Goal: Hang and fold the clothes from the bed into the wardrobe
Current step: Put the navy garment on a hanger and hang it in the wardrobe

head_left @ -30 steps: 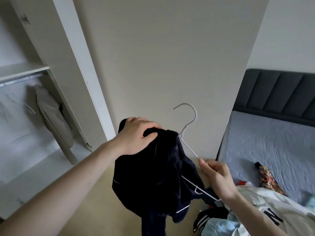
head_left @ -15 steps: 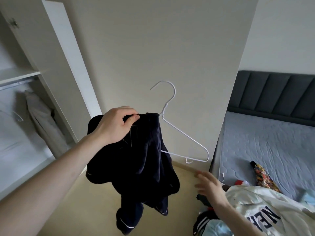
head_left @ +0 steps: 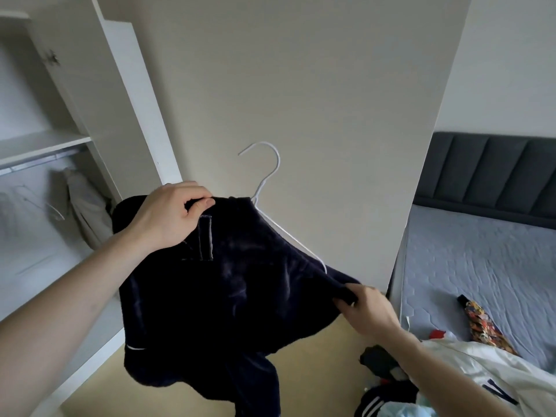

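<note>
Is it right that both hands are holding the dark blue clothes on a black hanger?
Not quite. The hanger is white, not black; the head view shows its white hook sticking up above the dark blue clothes. The rest is right: the left hand and right hand both grip the fabric.

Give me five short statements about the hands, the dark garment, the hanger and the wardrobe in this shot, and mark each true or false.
1. The left hand grips the top of the dark garment. True.
2. The right hand hangs free, holding nothing. False: it pinches the garment's right edge.
3. The white hanger has its hook on the wardrobe rail. False: the hook stands in the air before the pale panel, with the garment draped over the hanger.
4. A light garment hangs inside the open wardrobe. True.
5. The bed is stripped of all clothes. False: clothes lie at its near edge.
</note>
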Demonstrator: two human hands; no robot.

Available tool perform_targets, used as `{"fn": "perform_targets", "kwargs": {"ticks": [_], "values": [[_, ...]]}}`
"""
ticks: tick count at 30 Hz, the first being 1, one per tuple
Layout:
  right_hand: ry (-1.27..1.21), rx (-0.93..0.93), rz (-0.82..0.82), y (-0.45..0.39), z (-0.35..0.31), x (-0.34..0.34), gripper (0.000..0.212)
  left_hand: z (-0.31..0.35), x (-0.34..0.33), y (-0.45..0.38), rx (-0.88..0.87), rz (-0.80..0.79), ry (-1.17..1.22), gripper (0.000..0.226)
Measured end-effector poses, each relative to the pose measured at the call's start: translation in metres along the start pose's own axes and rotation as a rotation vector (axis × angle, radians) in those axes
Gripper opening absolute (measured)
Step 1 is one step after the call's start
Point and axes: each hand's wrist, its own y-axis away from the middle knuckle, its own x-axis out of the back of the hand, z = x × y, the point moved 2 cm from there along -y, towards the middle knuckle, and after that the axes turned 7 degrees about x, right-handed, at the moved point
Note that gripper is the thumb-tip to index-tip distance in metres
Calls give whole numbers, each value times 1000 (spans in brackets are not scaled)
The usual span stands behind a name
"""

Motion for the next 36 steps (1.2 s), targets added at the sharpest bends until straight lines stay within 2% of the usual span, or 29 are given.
{"fn": "perform_targets", "kwargs": {"ticks": [4,6,9,12,15,18,19,22,24,25,28,30,31,34,36], "values": [[-41,35,133,-14,-2,54,5,-22,-5,17,-49,-8,-100,17],[-167,17,171,-24,-18,75,11,-31,-15,23,-69,-37,-140,23],[-486,-21,252,-38,-48,101,21,-36,-35,32,-109,-150,-244,41],[-675,108,250,-42,-102,115,26,-32,-59,40,-87,-197,-291,46],[-707,353,93,-23,-168,120,27,-30,-71,37,105,-158,-197,35],[-385,635,-170,1,-193,109,29,-25,-73,36,263,-98,27,23],[-299,678,-244,6,-190,105,27,-21,-73,38,294,-81,97,23],[-222,661,-498,6,-161,91,29,-8,-71,42,374,-50,232,25],[-223,612,-577,0,-134,90,33,-2,-70,43,417,-23,296,24],[-272,588,-532,-4,-123,92,31,0,-69,44,429,-17,314,23],[-367,528,-139,-35,-86,101,27,3,-62,46,463,-2,341,23],[-321,493,55,-63,-62,104,28,7,-56,46,478,3,341,24],[-260,485,76,-76,-54,103,30,9,-54,45,484,4,343,25],[-126,463,-2,-104,-46,92,36,15,-44,46,507,8,351,28],[-129,487,-59,-118,-55,82,21,16,-40,50,532,14,355,28]]}}
